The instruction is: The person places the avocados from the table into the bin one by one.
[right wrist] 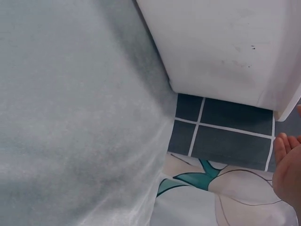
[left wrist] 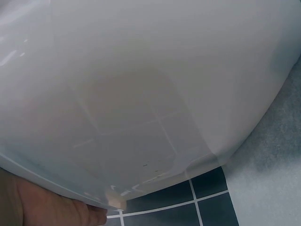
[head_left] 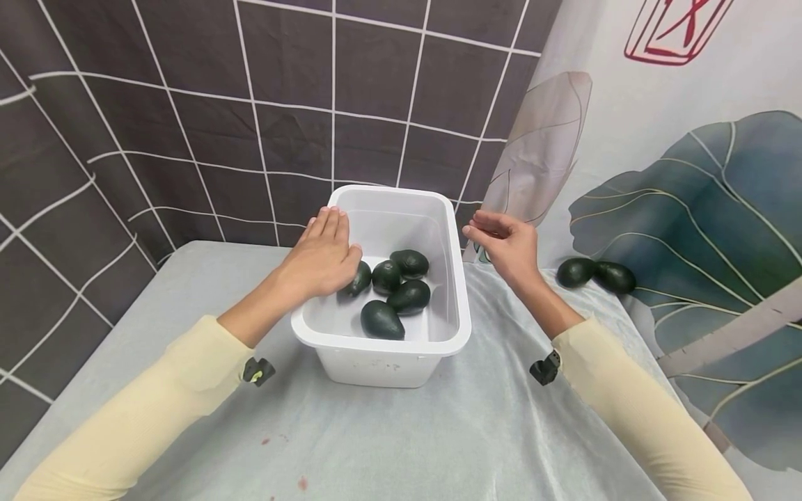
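A white plastic tub [head_left: 381, 362] stands on the table and holds several dark green avocados [head_left: 382, 320]. Over its left rim lies my left hand [head_left: 326, 254], palm down, fingers straight and side by side, partly covering one avocado [head_left: 358, 280]. In the left wrist view that hand [left wrist: 56, 207] is right at the rim, beside the tub's big pale wall [left wrist: 141, 94]. My right hand [head_left: 509, 243] is raised just off the tub's right side, fingers slightly bent and holding nothing. Only part of this hand [right wrist: 289, 169] shows at the right wrist view's edge.
Two more avocados [head_left: 595, 274] lie touching each other at the table's right edge. A pale grey-blue cloth [head_left: 401, 445] covers the table. Behind the tub rises a dark tile-patterned backdrop [head_left: 288, 139], with a leaf-printed sheet [head_left: 677, 202] on the right.
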Available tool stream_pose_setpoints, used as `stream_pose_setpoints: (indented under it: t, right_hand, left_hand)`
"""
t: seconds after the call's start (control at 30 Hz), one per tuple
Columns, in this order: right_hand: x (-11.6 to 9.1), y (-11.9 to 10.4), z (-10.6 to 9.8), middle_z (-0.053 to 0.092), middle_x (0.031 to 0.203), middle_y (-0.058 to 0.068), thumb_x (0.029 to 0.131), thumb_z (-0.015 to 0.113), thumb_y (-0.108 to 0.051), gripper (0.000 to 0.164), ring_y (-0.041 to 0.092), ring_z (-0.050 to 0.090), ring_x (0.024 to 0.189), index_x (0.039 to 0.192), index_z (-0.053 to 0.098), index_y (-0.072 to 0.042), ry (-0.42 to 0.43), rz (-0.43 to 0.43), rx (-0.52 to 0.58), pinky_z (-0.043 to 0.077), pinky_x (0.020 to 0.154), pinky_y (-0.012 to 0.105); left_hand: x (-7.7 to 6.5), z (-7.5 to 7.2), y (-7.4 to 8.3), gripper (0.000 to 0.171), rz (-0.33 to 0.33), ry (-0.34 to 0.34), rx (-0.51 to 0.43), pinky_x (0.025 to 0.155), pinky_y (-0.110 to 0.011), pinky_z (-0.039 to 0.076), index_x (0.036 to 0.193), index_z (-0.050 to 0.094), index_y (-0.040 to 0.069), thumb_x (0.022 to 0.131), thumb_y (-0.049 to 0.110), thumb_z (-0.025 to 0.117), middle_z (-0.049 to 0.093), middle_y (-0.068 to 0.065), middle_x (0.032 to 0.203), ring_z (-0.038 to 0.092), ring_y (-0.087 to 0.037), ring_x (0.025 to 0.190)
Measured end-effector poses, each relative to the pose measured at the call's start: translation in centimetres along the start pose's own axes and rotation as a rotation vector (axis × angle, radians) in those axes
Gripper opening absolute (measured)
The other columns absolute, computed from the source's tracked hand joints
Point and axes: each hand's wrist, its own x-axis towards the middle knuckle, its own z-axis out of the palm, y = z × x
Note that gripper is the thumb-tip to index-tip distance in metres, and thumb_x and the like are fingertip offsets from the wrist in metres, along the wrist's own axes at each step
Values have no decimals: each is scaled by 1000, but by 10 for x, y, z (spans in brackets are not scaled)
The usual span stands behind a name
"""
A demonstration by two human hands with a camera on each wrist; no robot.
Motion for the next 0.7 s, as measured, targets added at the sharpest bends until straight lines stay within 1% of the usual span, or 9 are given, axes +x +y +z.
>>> stream_pose_setpoints:
  t: [0.2, 0.43, 0.7]
  right_hand:
    - [-3, 5, 0, 81, 126, 29, 94, 92, -15, 40, -11, 77, 94, 129, 82, 4, 5, -10, 29, 61, 86, 10]
    - [-4, 11, 0, 80, 125, 32, 94, 92, -12, 40, -9, 78, 93, 128, 82, 7, 23, -8, 61, 62, 87, 11]
    - [-7, 15, -3, 80, 126, 33, 94, 92, -11, 39, -10, 78, 94, 128, 82, 6, 36, -16, 59, 62, 88, 10]
  left_hand:
    - [0, 0, 0, 80, 1, 0, 6, 146, -59, 3, 174, 10, -15, 115, 36, 23, 2, -35, 186, -1, -50, 177]
    - [0, 0, 0, 79, 1, 2, 2, 146, -59, 2, 174, 9, -15, 115, 36, 23, 2, -35, 186, -1, -49, 177]
    - [0, 0, 0, 80, 0, 5, 1, 146, -59, 2, 175, 9, -14, 115, 36, 23, 2, -35, 186, -2, -49, 177]
